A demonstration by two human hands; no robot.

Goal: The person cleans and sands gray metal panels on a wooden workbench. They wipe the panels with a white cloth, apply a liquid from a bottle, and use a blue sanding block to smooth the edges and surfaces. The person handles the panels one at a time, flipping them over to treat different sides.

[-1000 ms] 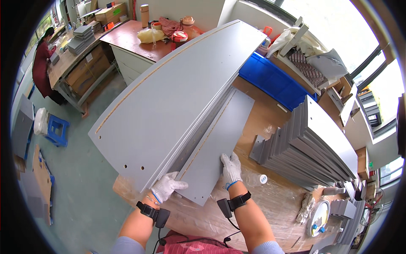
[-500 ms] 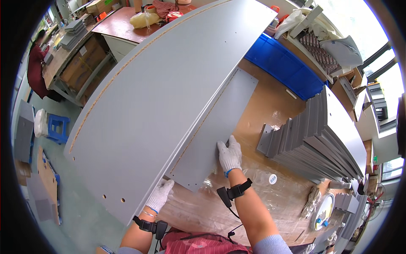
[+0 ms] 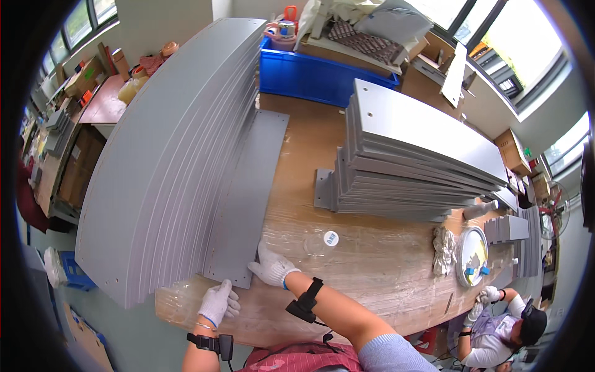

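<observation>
Head view: freed from the left panel stack (image 3: 176, 186), my left hand (image 3: 217, 302) hung half-open; my right hand (image 3: 274, 266), fingers (image 3: 263, 250) apart, met the narrow panel (image 3: 245, 201).

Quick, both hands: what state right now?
Left hand: partly open, nothing visibly held.
Right hand: open, at the right edge of the flat gray panel; no grip visible.
</observation>
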